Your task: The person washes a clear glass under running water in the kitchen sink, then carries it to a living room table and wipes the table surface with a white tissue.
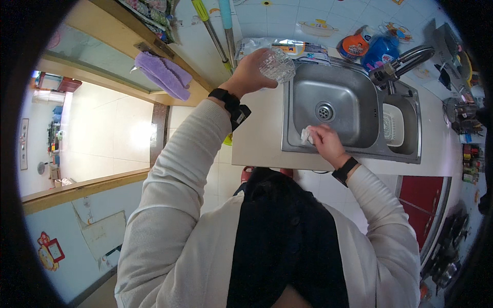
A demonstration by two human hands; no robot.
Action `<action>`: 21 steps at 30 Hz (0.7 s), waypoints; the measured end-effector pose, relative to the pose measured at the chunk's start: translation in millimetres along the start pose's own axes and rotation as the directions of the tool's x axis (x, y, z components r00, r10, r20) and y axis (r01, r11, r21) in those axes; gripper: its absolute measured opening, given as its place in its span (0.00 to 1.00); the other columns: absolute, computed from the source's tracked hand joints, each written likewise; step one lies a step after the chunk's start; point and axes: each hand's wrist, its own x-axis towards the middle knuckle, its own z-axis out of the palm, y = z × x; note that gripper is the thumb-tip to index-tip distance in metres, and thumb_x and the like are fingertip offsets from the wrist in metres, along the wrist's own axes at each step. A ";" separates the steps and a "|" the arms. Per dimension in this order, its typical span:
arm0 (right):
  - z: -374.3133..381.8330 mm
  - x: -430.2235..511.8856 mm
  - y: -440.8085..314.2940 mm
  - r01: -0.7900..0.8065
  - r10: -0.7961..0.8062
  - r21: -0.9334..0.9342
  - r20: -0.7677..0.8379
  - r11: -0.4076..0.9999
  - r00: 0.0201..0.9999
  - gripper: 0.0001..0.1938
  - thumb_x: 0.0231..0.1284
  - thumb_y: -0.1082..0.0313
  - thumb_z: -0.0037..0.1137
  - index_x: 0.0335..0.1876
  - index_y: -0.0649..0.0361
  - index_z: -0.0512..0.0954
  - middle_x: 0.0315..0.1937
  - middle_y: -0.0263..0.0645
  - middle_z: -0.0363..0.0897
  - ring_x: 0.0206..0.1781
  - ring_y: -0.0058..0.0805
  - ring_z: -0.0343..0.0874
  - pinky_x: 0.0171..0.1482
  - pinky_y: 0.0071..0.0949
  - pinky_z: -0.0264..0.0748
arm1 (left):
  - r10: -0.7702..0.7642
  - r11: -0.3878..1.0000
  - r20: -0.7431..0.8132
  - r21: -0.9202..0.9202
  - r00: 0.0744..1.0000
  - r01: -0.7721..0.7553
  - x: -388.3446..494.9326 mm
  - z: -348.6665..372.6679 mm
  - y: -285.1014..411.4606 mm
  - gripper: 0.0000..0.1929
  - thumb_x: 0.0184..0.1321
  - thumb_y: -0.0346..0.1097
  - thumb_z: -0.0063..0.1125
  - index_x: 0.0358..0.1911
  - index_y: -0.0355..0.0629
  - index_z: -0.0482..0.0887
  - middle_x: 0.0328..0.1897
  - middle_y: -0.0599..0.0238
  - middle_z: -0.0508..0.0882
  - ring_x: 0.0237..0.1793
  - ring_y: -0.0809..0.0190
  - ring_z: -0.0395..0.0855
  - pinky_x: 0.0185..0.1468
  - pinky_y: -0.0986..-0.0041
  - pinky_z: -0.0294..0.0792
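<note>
My left hand [251,75] grips a clear, textured glass vessel [278,66] above the counter, by the sink's back left corner. What the vessel contains, if anything, I cannot make out. A crumpled white tissue or cloth [307,136] is pinched in the fingers of my right hand [326,143]. That hand hovers over the front left part of the stainless steel sink [342,92]. Its round drain strainer [324,111] shows beyond the fingers. Each wrist wears a black band.
Behind the sink lies a plastic package [308,52], beside an orange bottle [353,47] and a blue bottle [381,54]. The faucet [400,65] arches near the small basin, which holds a white basket [393,125]. A purple towel [163,75] hangs at left near mop handles [215,38].
</note>
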 end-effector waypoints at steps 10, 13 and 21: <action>80.5 -27.2 -15.8 0.309 -0.241 -0.388 0.214 0.868 0.947 0.06 0.60 0.68 0.48 0.38 0.62 0.72 0.35 0.44 0.71 0.39 0.42 0.76 0.41 0.36 0.76 | 0.019 0.996 0.010 0.081 1.000 -0.020 -18.6 -13.1 -2.5 0.48 0.28 0.36 0.77 0.63 0.35 0.69 0.54 0.52 0.80 0.54 0.55 0.80 0.60 0.71 0.71; 83.2 -5.9 -23.6 0.352 -0.331 -0.367 0.121 0.861 0.936 0.07 0.61 0.67 0.48 0.39 0.62 0.72 0.35 0.46 0.72 0.40 0.43 0.76 0.42 0.38 0.75 | -0.013 0.997 0.012 0.071 1.000 0.012 -30.4 -27.6 -9.7 0.49 0.28 0.36 0.77 0.63 0.35 0.68 0.55 0.51 0.80 0.55 0.55 0.80 0.61 0.71 0.70; 42.3 82.0 -20.6 -0.047 -0.040 -0.177 -0.457 0.983 0.889 0.10 0.67 0.65 0.46 0.36 0.64 0.72 0.38 0.48 0.77 0.45 0.46 0.77 0.48 0.38 0.74 | 0.020 0.991 0.097 0.131 0.995 -0.033 -37.3 -42.2 -19.2 0.46 0.28 0.36 0.77 0.60 0.32 0.71 0.54 0.49 0.80 0.55 0.53 0.79 0.61 0.71 0.70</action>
